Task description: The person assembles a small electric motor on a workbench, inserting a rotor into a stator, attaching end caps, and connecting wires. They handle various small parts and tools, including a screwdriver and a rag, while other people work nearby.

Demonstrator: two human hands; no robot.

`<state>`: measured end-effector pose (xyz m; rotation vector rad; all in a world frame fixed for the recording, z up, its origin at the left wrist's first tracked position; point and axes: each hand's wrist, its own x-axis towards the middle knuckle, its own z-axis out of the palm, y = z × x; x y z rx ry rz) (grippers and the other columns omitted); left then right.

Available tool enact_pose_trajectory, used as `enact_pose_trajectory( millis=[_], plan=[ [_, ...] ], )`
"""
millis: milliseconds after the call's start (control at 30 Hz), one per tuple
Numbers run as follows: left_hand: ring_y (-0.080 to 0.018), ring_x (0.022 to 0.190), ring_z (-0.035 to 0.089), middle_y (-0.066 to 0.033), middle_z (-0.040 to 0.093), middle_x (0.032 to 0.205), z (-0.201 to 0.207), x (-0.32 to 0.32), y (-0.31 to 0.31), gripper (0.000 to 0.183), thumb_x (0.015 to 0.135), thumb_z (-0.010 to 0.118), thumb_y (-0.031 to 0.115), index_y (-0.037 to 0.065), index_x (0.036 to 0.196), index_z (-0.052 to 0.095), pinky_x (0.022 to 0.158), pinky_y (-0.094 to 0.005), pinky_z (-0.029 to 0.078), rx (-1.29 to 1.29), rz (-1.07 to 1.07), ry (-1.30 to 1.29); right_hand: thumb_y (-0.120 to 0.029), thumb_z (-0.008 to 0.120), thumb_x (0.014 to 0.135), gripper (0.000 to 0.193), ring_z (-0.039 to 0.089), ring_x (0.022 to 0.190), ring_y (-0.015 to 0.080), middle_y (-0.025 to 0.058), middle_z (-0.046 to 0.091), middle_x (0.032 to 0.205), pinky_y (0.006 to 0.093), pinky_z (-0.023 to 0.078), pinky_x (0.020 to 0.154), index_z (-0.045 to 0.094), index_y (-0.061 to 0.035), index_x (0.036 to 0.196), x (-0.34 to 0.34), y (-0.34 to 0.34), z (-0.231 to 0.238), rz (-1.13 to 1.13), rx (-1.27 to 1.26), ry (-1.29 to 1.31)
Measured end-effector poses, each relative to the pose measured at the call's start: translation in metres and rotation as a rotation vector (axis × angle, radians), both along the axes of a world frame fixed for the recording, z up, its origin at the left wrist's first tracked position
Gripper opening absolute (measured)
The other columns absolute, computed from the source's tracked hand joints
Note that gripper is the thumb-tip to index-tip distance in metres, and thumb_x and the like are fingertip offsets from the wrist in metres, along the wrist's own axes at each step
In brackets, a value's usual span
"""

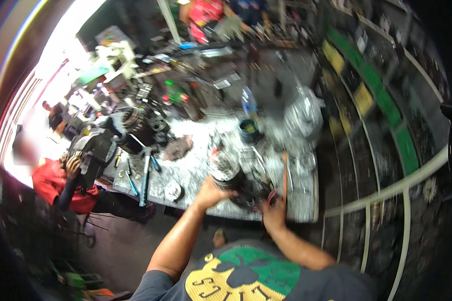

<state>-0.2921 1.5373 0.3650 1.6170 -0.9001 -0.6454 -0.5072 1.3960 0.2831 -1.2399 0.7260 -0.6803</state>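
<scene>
Left hand [212,193] clasps the side of the dark engine part [236,180] at the bench [196,170] edge, steadying it; right hand [272,210] grips its near end, fingers closed; a hammer [145,173] lies well left.

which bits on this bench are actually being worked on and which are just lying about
In hand:
- dark metal engine part, at the bench's near edge
- left hand, on the part's left side
- right hand, at its right side

Lying about:
- hammer
- blue-handled tool
- small dark pot
- plastic bottle
- crumpled rag
- shiny bag
</scene>
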Motion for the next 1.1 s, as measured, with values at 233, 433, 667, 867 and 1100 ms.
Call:
enact_pose_trajectory(
  millis=[233,433,667,867,1100],
  plan=[
    [-0.0214,0.123,0.069,-0.0103,0.075,0.136,0.003,-0.005,0.002,0.069,0.075,0.087,0.005,-0.001,0.141,0.068,0.113,-0.0411,0.053,0.07,0.005,-0.031,-0.006,0.083,0.098,0.052,0.071,0.116,0.0165,0.0091,0.077,0.129,0.0335,0.056,0.104,0.064,0.005,0.145,-0.002,-0.011,0.017,0.205,0.072,-0.323],
    [-0.0241,0.135,0.064,-0.0098,0.07,0.146,0.0,-0.011,0.001,0.088,0.072,0.092,0.004,0.0,0.153,0.059,0.12,-0.0423,0.048,0.041,0.041,0.024,-0.01,0.09,0.093,0.061,0.071,0.121,0.0186,0.0111,0.077,0.131,0.0348,0.055,0.107,0.064,0.0046,0.145,-0.002,-0.019,0.012,0.231,-0.012,-0.254],
    [-0.0251,0.133,0.064,-0.0139,0.072,0.144,0.014,-0.012,-0.002,0.091,0.064,0.101,0.031,0.003,0.144,0.068,0.122,-0.0406,0.045,0.255,0.132,-0.353,0.0,0.083,0.092,0.049,0.07,0.095,0.0177,0.0058,0.071,0.11,0.0312,0.06,0.084,0.064,0.0018,0.138,-0.002,-0.034,-0.008,0.257,0.013,-0.15],
    [-0.0291,0.137,0.062,-0.0144,0.068,0.146,0.014,-0.046,-0.01,0.101,0.066,0.101,0.029,0.001,0.152,0.057,0.125,-0.0407,0.041,0.061,0.286,-0.108,-0.003,0.084,0.093,0.042,0.071,0.102,0.0211,0.0085,0.073,0.12,0.0356,0.06,0.087,0.065,0.0034,0.131,0.003,-0.062,-0.015,0.349,0.119,-0.164],
    [-0.0349,0.131,0.065,-0.0171,0.071,0.14,0.023,-0.063,-0.016,0.087,0.072,0.099,0.036,0.003,0.144,0.064,0.118,-0.0432,0.048,0.351,0.451,-0.295,0.006,0.076,0.094,0.052,0.069,0.082,0.0184,0.0075,0.065,0.102,0.031,0.059,0.066,0.056,-0.0015,0.141,-0.007,-0.069,-0.002,0.492,0.314,-0.177]
  ],
)
